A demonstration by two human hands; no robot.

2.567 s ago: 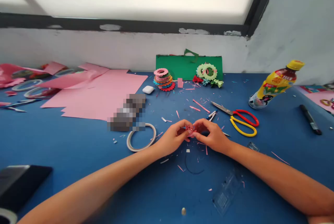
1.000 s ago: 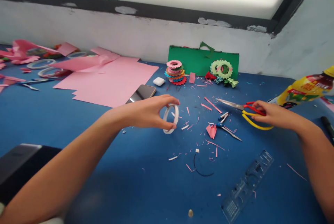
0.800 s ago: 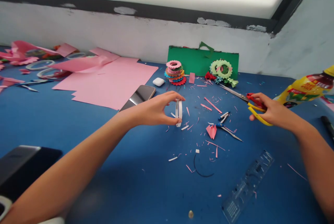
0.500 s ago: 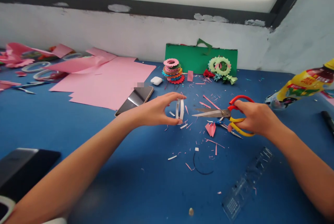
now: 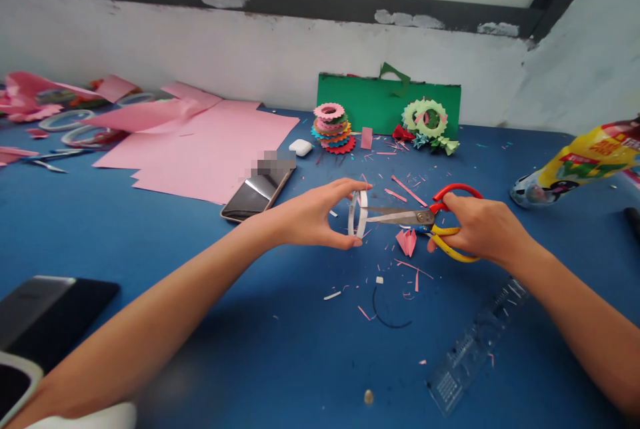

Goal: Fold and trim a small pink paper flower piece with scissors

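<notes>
Between the thumb and fingers of my left hand (image 5: 325,216) a white ring (image 5: 363,214) is held up on edge above the table. My right hand (image 5: 487,226) grips a pair of scissors (image 5: 425,217) by its red and yellow handles. The blades point left, a little apart, and their tips reach the right side of the ring; whether they touch it I cannot tell. Under the scissors lie a folded pink paper piece (image 5: 407,242) and a blue-handled tool, partly covered. Pink and white paper scraps are strewn around both hands.
Pink paper sheets (image 5: 200,149) and a phone (image 5: 263,190) lie left. Behind are a stack of scalloped paper rings (image 5: 330,128), a white case (image 5: 301,147) and a green board (image 5: 365,99). A clear ruler (image 5: 470,356) lies front right; a yellow-labelled bottle (image 5: 575,162) stands far right.
My left hand has moved slightly right with the white ring. The scissors have shifted a little left, so their tips now meet the ring's outline. The view has tilted slightly.
</notes>
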